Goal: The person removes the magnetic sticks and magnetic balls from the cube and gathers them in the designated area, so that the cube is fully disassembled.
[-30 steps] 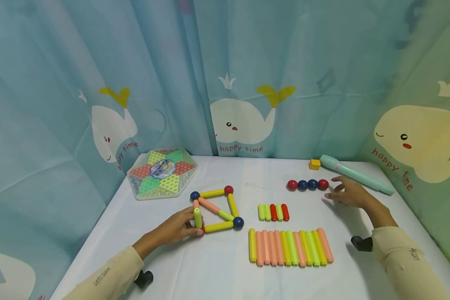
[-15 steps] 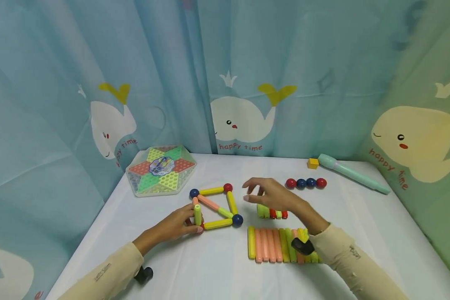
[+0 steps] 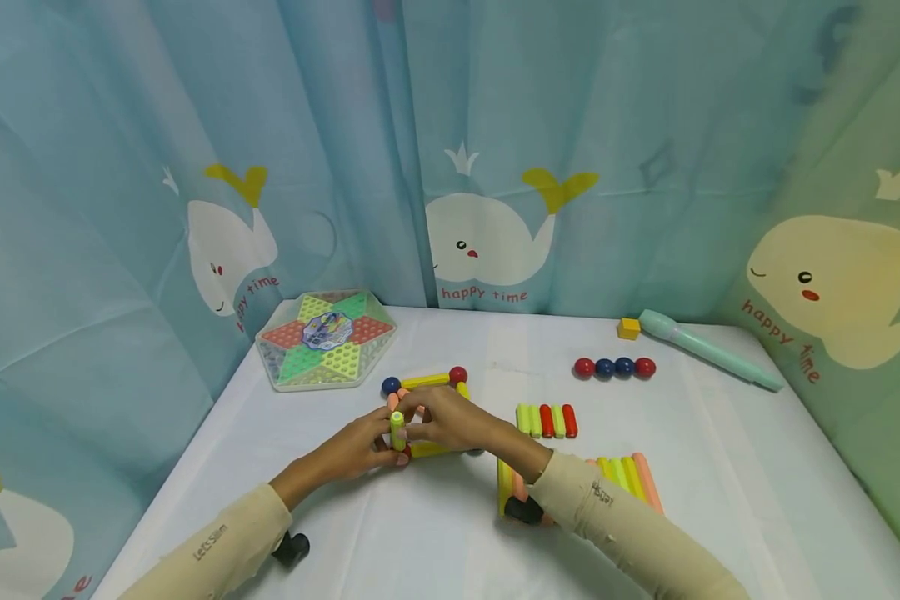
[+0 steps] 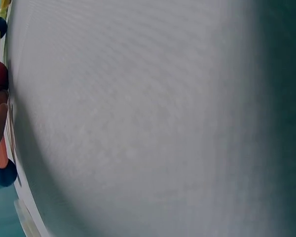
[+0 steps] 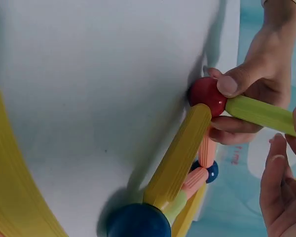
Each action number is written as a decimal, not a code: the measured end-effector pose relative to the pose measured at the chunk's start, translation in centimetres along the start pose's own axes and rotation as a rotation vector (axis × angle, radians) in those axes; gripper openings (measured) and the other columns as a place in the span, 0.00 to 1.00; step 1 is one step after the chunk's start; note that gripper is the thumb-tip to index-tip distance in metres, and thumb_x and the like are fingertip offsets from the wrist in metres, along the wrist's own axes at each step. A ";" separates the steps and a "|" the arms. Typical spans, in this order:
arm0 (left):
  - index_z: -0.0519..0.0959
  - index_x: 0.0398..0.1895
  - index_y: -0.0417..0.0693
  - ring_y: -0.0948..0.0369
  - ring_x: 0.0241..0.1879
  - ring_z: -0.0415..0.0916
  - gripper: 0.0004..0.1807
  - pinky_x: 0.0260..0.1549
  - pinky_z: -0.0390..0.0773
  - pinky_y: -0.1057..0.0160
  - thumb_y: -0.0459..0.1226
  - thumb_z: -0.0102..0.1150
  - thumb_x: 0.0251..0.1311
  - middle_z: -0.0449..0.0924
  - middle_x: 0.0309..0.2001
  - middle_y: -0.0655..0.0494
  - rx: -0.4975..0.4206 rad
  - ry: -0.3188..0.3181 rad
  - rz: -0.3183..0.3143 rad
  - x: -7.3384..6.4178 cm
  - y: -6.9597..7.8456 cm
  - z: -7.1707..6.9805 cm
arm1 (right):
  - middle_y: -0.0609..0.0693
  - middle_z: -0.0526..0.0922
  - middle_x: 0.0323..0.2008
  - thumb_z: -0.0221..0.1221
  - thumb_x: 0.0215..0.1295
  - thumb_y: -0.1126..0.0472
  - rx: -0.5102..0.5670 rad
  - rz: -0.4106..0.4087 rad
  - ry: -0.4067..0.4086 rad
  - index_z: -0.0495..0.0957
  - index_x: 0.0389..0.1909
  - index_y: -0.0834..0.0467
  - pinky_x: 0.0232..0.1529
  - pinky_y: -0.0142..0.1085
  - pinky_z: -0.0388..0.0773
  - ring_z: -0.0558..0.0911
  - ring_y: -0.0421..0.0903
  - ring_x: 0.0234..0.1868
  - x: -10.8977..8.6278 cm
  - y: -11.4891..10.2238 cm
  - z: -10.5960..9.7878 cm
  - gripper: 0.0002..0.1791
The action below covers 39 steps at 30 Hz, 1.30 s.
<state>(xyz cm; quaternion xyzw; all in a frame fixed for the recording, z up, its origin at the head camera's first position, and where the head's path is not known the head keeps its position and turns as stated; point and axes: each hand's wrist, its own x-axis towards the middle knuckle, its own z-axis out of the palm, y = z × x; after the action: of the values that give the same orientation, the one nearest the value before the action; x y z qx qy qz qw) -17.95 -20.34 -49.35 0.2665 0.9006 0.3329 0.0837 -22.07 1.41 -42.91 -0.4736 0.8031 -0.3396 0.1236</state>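
Note:
My left hand (image 3: 352,450) grips a red ball (image 5: 205,97) at the near left corner of a flat frame of magnetic sticks and balls. In the right wrist view its thumb presses the ball. From that ball a yellow-green magnetic stick (image 5: 259,114) stands up. My right hand (image 3: 450,421) reaches across the frame, its thumb and fingers around the stick's upper end. A yellow stick (image 5: 177,155) joins the red ball to a blue ball (image 5: 138,223). Behind are another blue ball (image 3: 391,386) and red ball (image 3: 458,375). The right hand covers much of the frame.
Short sticks (image 3: 547,421) lie in a row to the right, with long sticks (image 3: 630,475) nearer, partly under the right sleeve. A line of balls (image 3: 614,367), a yellow cube (image 3: 628,328) and a mint-green wand (image 3: 712,350) lie farther back. A star-patterned game board (image 3: 326,342) stands back left.
My right hand has swept left from beside the line of balls, over the short sticks, to the upright stick. The left hand has stayed on the red ball.

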 end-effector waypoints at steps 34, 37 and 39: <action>0.83 0.45 0.55 0.64 0.46 0.75 0.11 0.44 0.80 0.68 0.45 0.69 0.61 0.75 0.53 0.60 0.021 0.007 -0.031 -0.1 0.7 0.4 | 0.57 0.78 0.40 0.59 0.73 0.58 0.318 0.298 0.076 0.59 0.74 0.57 0.29 0.43 0.82 0.82 0.54 0.27 -11.3 3.1 -7.7 0.33; 0.83 0.45 0.55 0.64 0.46 0.75 0.12 0.44 0.80 0.68 0.45 0.69 0.61 0.75 0.52 0.61 0.036 0.006 -0.034 -0.1 0.7 0.5 | 0.57 0.78 0.34 0.59 0.73 0.59 0.306 0.294 0.089 0.58 0.74 0.55 0.27 0.43 0.81 0.80 0.58 0.25 -14.4 3.9 -8.6 0.33; 0.83 0.46 0.54 0.64 0.45 0.74 0.12 0.44 0.80 0.68 0.45 0.69 0.61 0.75 0.53 0.61 0.043 0.008 -0.035 -0.1 0.7 0.5 | 0.56 0.78 0.33 0.59 0.73 0.59 0.284 0.308 0.096 0.59 0.73 0.55 0.27 0.42 0.82 0.79 0.59 0.26 -16.5 4.4 -9.2 0.32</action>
<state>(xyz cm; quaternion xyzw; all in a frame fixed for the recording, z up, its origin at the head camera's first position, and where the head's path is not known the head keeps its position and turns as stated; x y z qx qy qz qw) -17.43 -19.64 -49.28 0.2510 0.9124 0.3131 0.0804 -21.27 20.75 -41.08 -0.3065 0.8150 -0.4488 0.2010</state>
